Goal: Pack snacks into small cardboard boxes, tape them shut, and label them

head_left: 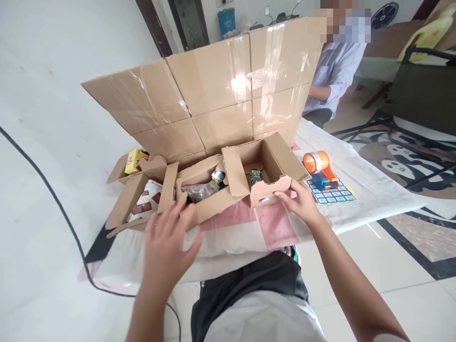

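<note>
My right hand grips the front right corner of a small open cardboard box holding a dark can. My left hand hovers with fingers spread, holding nothing, just in front of a second open box that holds a plastic-wrapped item. A third open box with red-and-white packets lies at the left, with a yellow packet behind it.
A large taped cardboard sheet stands upright behind the boxes. An orange tape dispenser rests on a blue printed card at the right of the cloth-covered low table. Another person in a light shirt sits behind. A black cable crosses the floor.
</note>
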### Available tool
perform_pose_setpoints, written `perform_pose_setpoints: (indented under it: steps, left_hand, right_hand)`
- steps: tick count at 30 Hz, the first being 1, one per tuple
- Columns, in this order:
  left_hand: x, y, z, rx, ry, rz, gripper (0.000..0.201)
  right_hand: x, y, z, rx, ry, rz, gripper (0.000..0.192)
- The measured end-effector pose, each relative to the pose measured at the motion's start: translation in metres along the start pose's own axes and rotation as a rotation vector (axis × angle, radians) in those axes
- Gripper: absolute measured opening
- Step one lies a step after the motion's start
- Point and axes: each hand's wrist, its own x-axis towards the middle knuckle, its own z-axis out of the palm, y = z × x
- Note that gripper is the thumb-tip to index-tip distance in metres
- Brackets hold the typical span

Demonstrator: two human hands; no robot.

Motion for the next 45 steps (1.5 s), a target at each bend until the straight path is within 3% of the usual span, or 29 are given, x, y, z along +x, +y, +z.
perform_pose_setpoints:
  steps: [2,5,9,13,15,18,22,23,25,28,29,32,34,36,38,42,43,45]
  left_hand:
    - [0.021,0.027,0.018,0.027,-0.109,0.021,0.063]
    - [0.047,0.036,0.041,0.127,-0.255,-0.142,0.058]
    - [0.056,0.012,0.048,0.197,-0.301,-0.297,0.055]
    - [0.043,-0.017,0.046,0.212,-0.236,-0.347,0.048]
    - [0.035,-0.02,0.043,0.187,-0.174,-0.354,0.05]
    - [0.027,0.002,0.033,0.01,-0.057,-0.202,0.066]
    - [0.025,0.056,0.03,-0.347,-0.025,0.129,0.066]
    - [0.026,0.066,0.033,-0.365,-0.005,0.162,0.061]
    - [0.029,0.076,0.043,-0.358,0.075,0.146,0.053]
    - [0.031,0.072,0.057,-0.422,0.198,0.144,0.052]
    - [0.031,0.068,0.06,-0.439,0.199,0.191,0.051]
    - [0.027,0.057,0.061,-0.447,0.237,0.361,0.039]
    - [0.022,0.052,0.06,-0.508,0.28,0.38,0.032]
    - [0.016,0.048,0.061,-0.634,0.272,0.346,0.029]
    - [0.011,0.048,0.064,-0.796,0.242,0.306,0.028]
    - [0.011,0.053,0.081,-1.245,0.363,0.096,0.021]
    - [0.014,0.055,0.087,-1.341,0.411,0.006,0.027]
    - [0.024,0.057,0.097,-1.406,0.459,-0.177,0.042]
  right_hand:
    - [-0.011,-0.006,-0.008,-0.071,-0.003,-0.019,0.029]
    - [-0.025,-0.018,-0.018,-0.133,-0.05,-0.011,0.03]
    - [-0.043,-0.03,-0.023,-0.169,-0.065,-0.008,0.031]
    - [-0.05,-0.04,-0.018,-0.172,-0.059,0.002,0.03]
    - [-0.048,-0.047,-0.01,-0.157,-0.061,0.025,0.031]
    - [-0.049,-0.058,0.009,-0.009,-0.073,0.03,0.033]
    - [-0.07,-0.054,0.027,0.258,-0.138,-0.025,0.068]
    - [-0.076,-0.047,0.023,0.279,-0.096,-0.011,0.071]
    - [-0.081,-0.026,0.001,0.222,0.122,0.079,0.06]
    - [-0.059,0.018,-0.059,-0.061,0.512,0.29,0.031]
    - [-0.045,0.033,-0.08,-0.148,0.536,0.339,0.029]
    - [0.002,0.065,-0.122,-0.235,0.444,0.475,0.031]
    - [0.026,0.068,-0.125,-0.25,0.381,0.478,0.032]
    - [0.039,0.057,-0.109,-0.205,0.298,0.384,0.034]
    - [0.044,0.039,-0.086,-0.021,0.108,0.262,0.045]
    - [0.039,0.014,-0.041,0.421,-0.399,0.137,0.097]
    - [0.036,0.012,-0.033,0.451,-0.451,0.136,0.104]
    - [0.03,0.011,-0.024,0.448,-0.412,0.135,0.1]
